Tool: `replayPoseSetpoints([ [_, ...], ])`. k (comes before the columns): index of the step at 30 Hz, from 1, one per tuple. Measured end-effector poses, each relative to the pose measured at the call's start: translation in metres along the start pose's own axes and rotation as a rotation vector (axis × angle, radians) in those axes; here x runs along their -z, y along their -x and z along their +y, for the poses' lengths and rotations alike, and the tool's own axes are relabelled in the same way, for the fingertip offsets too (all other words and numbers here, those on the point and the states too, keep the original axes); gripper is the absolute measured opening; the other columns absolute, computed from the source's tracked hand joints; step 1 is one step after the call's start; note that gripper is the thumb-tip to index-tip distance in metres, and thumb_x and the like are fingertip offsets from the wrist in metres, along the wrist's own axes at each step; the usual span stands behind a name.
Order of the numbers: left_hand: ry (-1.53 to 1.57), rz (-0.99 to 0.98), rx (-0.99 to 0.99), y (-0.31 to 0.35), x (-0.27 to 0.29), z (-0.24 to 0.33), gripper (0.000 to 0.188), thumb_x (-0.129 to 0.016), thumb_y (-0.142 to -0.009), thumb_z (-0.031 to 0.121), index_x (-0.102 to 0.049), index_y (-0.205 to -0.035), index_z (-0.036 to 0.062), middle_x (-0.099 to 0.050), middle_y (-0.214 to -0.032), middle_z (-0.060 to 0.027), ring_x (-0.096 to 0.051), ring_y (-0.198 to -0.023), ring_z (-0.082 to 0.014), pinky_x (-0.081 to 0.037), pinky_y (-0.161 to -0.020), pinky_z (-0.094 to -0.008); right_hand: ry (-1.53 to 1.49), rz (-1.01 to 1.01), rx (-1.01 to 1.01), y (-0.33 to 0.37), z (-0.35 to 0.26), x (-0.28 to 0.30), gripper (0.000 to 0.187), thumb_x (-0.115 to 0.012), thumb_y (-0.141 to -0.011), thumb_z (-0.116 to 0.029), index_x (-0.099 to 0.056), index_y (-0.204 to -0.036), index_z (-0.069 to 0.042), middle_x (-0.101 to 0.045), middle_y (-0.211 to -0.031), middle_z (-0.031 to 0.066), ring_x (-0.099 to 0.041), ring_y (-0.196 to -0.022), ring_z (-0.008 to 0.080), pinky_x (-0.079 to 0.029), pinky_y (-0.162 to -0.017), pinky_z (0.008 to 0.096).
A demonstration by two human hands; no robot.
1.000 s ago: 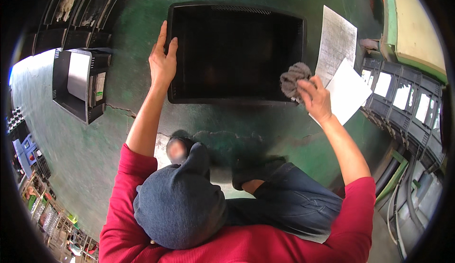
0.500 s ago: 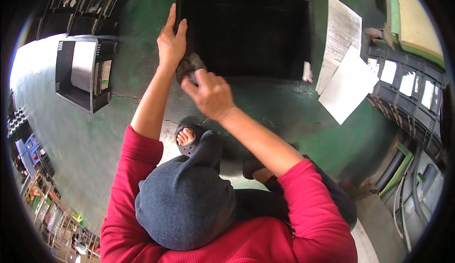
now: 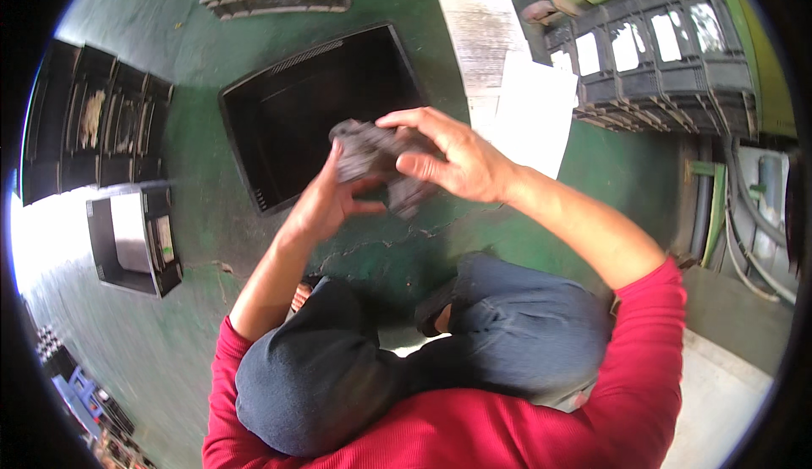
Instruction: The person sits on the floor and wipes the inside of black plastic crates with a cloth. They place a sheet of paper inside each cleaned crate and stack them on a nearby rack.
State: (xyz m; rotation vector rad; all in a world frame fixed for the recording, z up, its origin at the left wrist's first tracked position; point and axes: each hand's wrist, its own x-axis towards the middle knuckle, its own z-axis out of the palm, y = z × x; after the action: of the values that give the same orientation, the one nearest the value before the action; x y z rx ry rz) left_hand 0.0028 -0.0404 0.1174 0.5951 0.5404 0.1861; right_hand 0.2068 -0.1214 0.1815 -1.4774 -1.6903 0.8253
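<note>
Both of my hands are on a crumpled dark grey rag [image 3: 368,152], held up over the near edge of a black plastic crate [image 3: 296,109]. My left hand [image 3: 320,205] grips the rag's left side, fingers curled around it. From the right, my right hand [image 3: 469,160] holds the other end between thumb and fingers, partly hiding it. The crate sits tilted on the green floor in front of my knees, its open side up and its inside dark. Neither hand touches the crate visibly.
White paper sheets [image 3: 537,109] lie right of the crate. Stacked grey crates [image 3: 651,71] stand at the far right, more dark crates [image 3: 101,122] at the left. A smaller crate [image 3: 135,241] stands left, and another crate [image 3: 279,0] beyond. Cracks run across the floor.
My left hand has left the crate's rim and now holds the rag with my right. The rag has moved off the crate's left edge. The crate appears turned, and the view has shifted.
</note>
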Motion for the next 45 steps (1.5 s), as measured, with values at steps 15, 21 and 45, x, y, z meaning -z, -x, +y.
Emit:
replayPoseSetpoints([
  [15, -0.279, -0.001, 0.357, 0.011, -0.021, -0.035, 0.029, -0.054, -0.088, 0.023, -0.061, -0.095, -0.0043, -0.064, -0.085, -0.0068, -0.060, -0.074, -0.0129, -0.048, -0.069, -0.0252, 0.063, 0.405, -1.000, 0.259, 0.332, 0.187, 0.040, -0.063, -0.078, -0.023, -0.061, -0.117, -0.012, -0.055, -0.123, 0.0117, -0.048, -0.118, 0.0256, -0.037, -0.098, 0.0390],
  [21, -0.313, -0.030, 0.353, 0.014, -0.026, -0.031, 0.033, -0.053, -0.089, 0.025, -0.061, -0.100, -0.0048, -0.065, -0.091, -0.0075, -0.060, -0.082, -0.0140, -0.047, -0.076, -0.0268, 0.436, 0.389, -1.208, 0.213, 0.192, 0.244, 0.031, -0.069, -0.073, -0.021, -0.066, -0.097, -0.002, -0.068, -0.083, 0.0075, -0.064, -0.080, 0.0116, -0.049, -0.071, 0.0288],
  [45, -0.359, -0.258, 0.285, 0.046, 0.001, -0.012, 0.033, -0.055, -0.088, 0.027, -0.061, -0.103, -0.0024, -0.064, -0.094, -0.0050, -0.056, -0.085, -0.0108, -0.044, -0.080, -0.0256, 0.534, -0.703, -0.117, -0.086, 0.141, -0.138, 0.047, -0.063, -0.078, -0.025, -0.054, -0.121, -0.012, -0.048, -0.119, 0.0204, -0.048, -0.113, 0.0355, -0.043, -0.092, 0.0434],
])
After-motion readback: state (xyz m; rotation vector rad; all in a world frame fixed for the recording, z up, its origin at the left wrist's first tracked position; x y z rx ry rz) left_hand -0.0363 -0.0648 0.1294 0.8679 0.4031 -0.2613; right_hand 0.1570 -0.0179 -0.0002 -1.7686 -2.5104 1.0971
